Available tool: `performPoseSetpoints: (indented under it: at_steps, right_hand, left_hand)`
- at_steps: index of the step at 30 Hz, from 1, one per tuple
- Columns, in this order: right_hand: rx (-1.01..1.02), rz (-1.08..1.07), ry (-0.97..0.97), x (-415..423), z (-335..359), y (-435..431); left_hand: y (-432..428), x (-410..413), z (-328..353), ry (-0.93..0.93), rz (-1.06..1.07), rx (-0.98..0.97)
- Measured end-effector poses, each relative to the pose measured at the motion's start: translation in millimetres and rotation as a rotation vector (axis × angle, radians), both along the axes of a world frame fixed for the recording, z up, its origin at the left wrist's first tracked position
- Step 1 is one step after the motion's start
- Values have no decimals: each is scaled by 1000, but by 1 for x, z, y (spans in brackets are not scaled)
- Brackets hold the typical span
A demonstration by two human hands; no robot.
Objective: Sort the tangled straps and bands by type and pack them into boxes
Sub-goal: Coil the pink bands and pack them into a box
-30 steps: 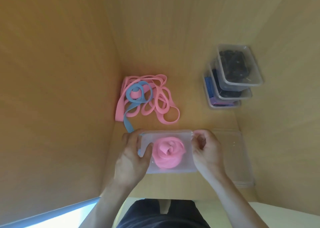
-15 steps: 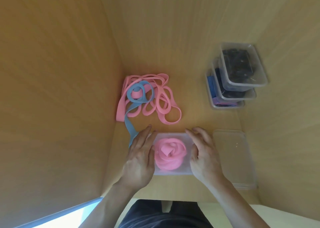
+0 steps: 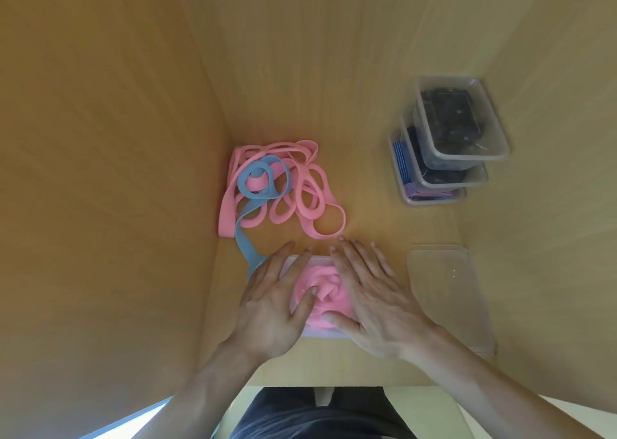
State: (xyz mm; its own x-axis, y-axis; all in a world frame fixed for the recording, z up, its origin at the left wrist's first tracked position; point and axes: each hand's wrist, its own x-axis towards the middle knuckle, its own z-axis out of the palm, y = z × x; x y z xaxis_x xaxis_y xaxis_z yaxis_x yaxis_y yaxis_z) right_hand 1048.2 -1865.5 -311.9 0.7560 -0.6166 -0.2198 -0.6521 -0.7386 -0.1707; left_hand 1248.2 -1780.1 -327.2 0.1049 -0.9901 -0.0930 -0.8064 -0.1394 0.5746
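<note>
Box (image 3: 319,334) of pink band (image 3: 325,285) lies under left hand (image 3: 270,308) and right hand (image 3: 374,305).

The left hand (image 3: 270,308) and the right hand (image 3: 370,301) cover most of the clear box (image 3: 320,334). One end of the blue band (image 3: 245,241) goes out of sight under the left hand. The dark things (image 3: 449,118) in the stacked boxes (image 3: 467,156) are too blurry to tell, and the top one hides much of the lower ones.

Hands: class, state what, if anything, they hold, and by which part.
Nothing is held: left hand and right hand lie flat, fingers straight, pressing the top of the box.
</note>
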Motion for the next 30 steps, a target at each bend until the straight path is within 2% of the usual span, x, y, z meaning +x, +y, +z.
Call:
performPoseSetpoints:
  at_steps: [3, 6, 9, 19, 25, 30]
  right_hand:
    - [16, 50, -1, -2, 1, -2]
    - [14, 131, -7, -4, 2, -4]
    - [9, 123, 20, -2, 0, -4]
    - [61, 28, -79, -1, 1, -2]
    - [-19, 91, 29, 1, -2, 1]
    - [4, 84, 48, 2, 0, 2]
  left_hand:
    - [1, 1, -5, 74, 23, -51]
    - [1, 3, -13, 231, 45, -94]
    - [-1, 5, -19, 324, 48, -136]
    - [-2, 4, -26, 364, 69, -188]
    - [-2, 5, -28, 371, 81, -172]
    - [-4, 7, -22, 288, 22, -113]
